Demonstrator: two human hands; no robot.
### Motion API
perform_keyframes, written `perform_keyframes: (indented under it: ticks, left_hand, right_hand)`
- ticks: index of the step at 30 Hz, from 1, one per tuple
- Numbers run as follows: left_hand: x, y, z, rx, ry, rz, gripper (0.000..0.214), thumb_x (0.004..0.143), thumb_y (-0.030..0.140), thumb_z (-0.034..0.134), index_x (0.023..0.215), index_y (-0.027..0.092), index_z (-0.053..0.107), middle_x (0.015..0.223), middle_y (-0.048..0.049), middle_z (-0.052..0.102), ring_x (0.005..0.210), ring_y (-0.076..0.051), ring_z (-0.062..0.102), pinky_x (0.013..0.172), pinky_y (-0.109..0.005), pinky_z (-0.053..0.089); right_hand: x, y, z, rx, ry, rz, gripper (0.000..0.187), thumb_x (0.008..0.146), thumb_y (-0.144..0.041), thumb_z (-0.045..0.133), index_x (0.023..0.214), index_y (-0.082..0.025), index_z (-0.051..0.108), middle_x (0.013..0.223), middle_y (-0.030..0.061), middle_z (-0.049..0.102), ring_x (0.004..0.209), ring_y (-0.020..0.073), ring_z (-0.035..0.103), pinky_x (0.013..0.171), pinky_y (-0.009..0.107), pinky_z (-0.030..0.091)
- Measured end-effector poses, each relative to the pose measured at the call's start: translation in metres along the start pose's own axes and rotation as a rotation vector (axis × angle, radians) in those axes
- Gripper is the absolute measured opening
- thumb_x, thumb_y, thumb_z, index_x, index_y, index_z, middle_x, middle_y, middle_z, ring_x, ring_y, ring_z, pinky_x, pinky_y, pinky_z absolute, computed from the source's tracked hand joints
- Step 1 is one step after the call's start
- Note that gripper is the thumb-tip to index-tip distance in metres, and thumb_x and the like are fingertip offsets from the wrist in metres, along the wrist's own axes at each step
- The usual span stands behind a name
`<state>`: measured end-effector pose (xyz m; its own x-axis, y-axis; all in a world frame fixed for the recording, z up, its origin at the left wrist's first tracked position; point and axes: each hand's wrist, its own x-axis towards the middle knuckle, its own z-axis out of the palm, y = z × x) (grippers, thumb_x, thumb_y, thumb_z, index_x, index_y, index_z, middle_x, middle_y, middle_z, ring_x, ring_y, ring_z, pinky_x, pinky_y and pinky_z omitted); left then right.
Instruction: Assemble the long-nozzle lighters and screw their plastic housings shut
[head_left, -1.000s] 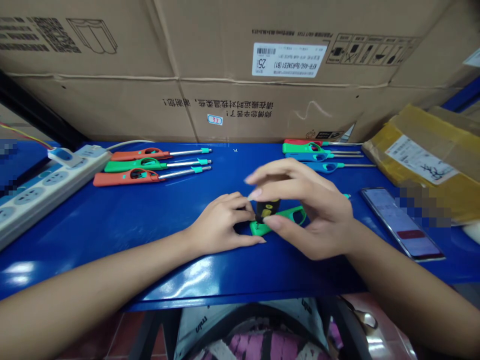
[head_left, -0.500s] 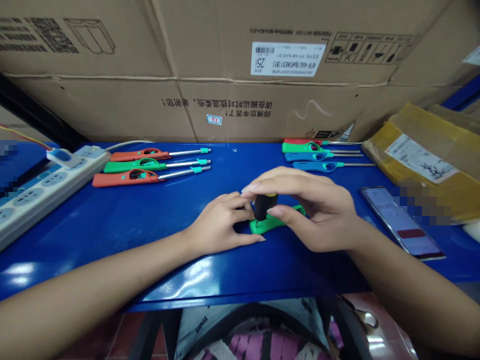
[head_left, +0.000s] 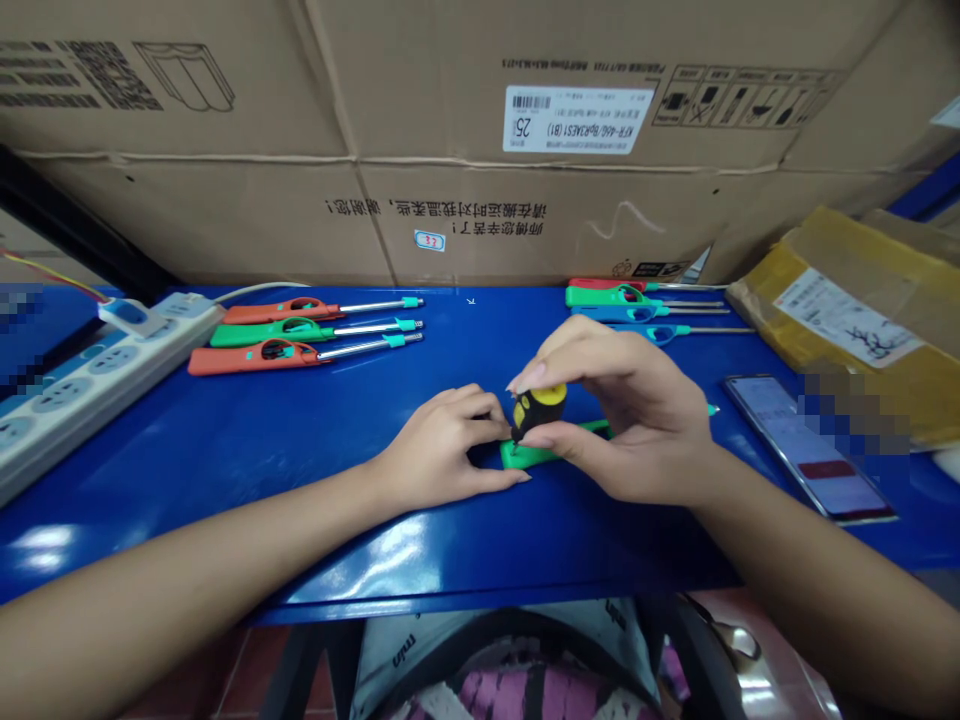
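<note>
R hand (head_left: 637,420) pinches stubby screwdriver (head_left: 538,408) tip-down on green lighter (head_left: 525,455) lying mid-counter (head_left: 300,430), L hand (head_left: 442,450) curled, pinning lighter's end; w/ tool tilted, tip could prob. slip & jab L fingers.

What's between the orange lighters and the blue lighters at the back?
Just bare blue table with a tiny white speck, in the head view.

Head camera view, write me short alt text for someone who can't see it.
A person's right hand holds a stubby black-and-yellow screwdriver tip down on a green lighter, which the left hand steadies on a blue table. More lighters lie in two groups behind, with a power strip at left, a phone at right and cardboard boxes beyond.
</note>
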<state>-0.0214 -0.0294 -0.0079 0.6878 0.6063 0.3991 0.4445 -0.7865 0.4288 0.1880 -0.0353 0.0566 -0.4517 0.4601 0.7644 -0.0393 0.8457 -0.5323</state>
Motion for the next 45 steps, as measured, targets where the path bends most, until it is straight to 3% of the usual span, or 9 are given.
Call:
perform_keyframes:
  ticks: [6, 13, 21, 24, 27, 31, 34, 37, 45]
  left_hand:
    - [0.000, 0.002, -0.001, 0.031, -0.007, -0.003, 0.033, 0.084, 0.049, 0.076, 0.090, 0.017, 0.075, 0.089, -0.0049, 0.070, 0.087, -0.022, 0.067, 0.078, -0.035, 0.052]
    - [0.000, 0.005, 0.000, 0.029, 0.022, -0.030, 0.032, 0.085, 0.048, 0.075, 0.086, 0.017, 0.073, 0.086, -0.0037, 0.069, 0.081, -0.019, 0.065, 0.073, -0.032, 0.050]
    - [0.000, 0.000, -0.002, 0.031, -0.007, -0.010, 0.035, 0.086, 0.053, 0.072, 0.097, 0.019, 0.077, 0.093, -0.0056, 0.071, 0.089, -0.022, 0.067, 0.080, -0.036, 0.053]
    - [0.003, -0.004, -0.015, 0.065, -0.101, 0.007, 0.038, 0.089, 0.053, 0.070, 0.105, 0.020, 0.077, 0.098, -0.0071, 0.071, 0.093, -0.024, 0.067, 0.083, -0.037, 0.054]
    - [0.005, -0.005, -0.040, 0.128, -0.299, -0.047, 0.032, 0.091, 0.045, 0.069, 0.110, 0.020, 0.075, 0.106, -0.0069, 0.071, 0.097, -0.024, 0.067, 0.087, -0.037, 0.055]
    - [0.001, -0.004, -0.072, 0.283, -0.432, -0.114, 0.033, 0.088, 0.039, 0.071, 0.117, 0.023, 0.074, 0.117, -0.0065, 0.070, 0.102, -0.027, 0.068, 0.093, -0.042, 0.054]
    - [-0.002, -0.002, -0.077, 0.307, -0.425, -0.132, 0.051, 0.089, 0.052, 0.068, 0.129, 0.021, 0.068, 0.123, -0.0093, 0.069, 0.109, -0.030, 0.066, 0.098, -0.046, 0.052]
    - [-0.003, -0.001, -0.065, 0.238, -0.388, -0.119, 0.053, 0.092, 0.054, 0.064, 0.136, 0.024, 0.062, 0.132, -0.0094, 0.065, 0.116, -0.030, 0.062, 0.102, -0.046, 0.050]
    - [0.001, -0.014, -0.036, 0.021, -0.318, -0.002, 0.033, 0.097, 0.041, 0.061, 0.124, 0.022, 0.067, 0.125, -0.0097, 0.065, 0.114, -0.025, 0.061, 0.101, -0.040, 0.048]
  right_hand:
    - [0.001, -0.005, -0.005, 0.050, -0.121, 0.050, 0.031, 0.094, -0.009, 0.062, 0.123, -0.017, 0.066, 0.119, 0.0085, 0.073, 0.112, 0.0207, 0.067, 0.097, 0.039, 0.056]
    - [-0.001, -0.008, -0.001, -0.040, -0.027, 0.038, 0.031, 0.087, -0.012, 0.074, 0.117, -0.019, 0.069, 0.108, 0.0055, 0.075, 0.099, 0.0177, 0.069, 0.088, 0.032, 0.057]
    - [0.002, -0.007, -0.006, -0.139, -0.093, 0.055, 0.026, 0.091, -0.017, 0.070, 0.115, -0.021, 0.063, 0.105, 0.0053, 0.070, 0.096, 0.0189, 0.066, 0.085, 0.036, 0.056]
    - [0.005, -0.008, -0.010, -0.152, 0.012, 0.086, 0.021, 0.090, -0.019, 0.071, 0.109, -0.024, 0.063, 0.101, 0.0039, 0.070, 0.093, 0.0198, 0.066, 0.083, 0.038, 0.057]
    - [0.008, -0.006, -0.020, -0.149, 0.256, 0.134, 0.017, 0.092, -0.027, 0.070, 0.105, -0.026, 0.060, 0.101, 0.0037, 0.069, 0.094, 0.0204, 0.068, 0.083, 0.039, 0.059]
    - [0.003, 0.018, -0.045, -0.154, 0.418, 0.291, 0.026, 0.086, -0.034, 0.077, 0.100, -0.026, 0.056, 0.100, 0.0025, 0.067, 0.094, 0.0185, 0.067, 0.080, 0.035, 0.060]
    - [-0.014, 0.053, -0.058, -0.155, 0.317, 0.542, 0.031, 0.079, -0.039, 0.080, 0.094, -0.023, 0.057, 0.099, 0.0029, 0.066, 0.085, 0.0166, 0.067, 0.072, 0.032, 0.059]
    - [-0.031, 0.081, -0.061, -0.201, 0.150, 0.712, 0.025, 0.081, -0.036, 0.073, 0.098, -0.021, 0.062, 0.102, 0.0063, 0.069, 0.088, 0.0207, 0.069, 0.077, 0.038, 0.060]
    - [-0.042, 0.093, -0.050, -0.517, -0.194, 0.460, 0.017, 0.090, -0.022, 0.062, 0.104, -0.019, 0.072, 0.104, 0.0102, 0.069, 0.099, 0.0256, 0.065, 0.094, 0.045, 0.053]
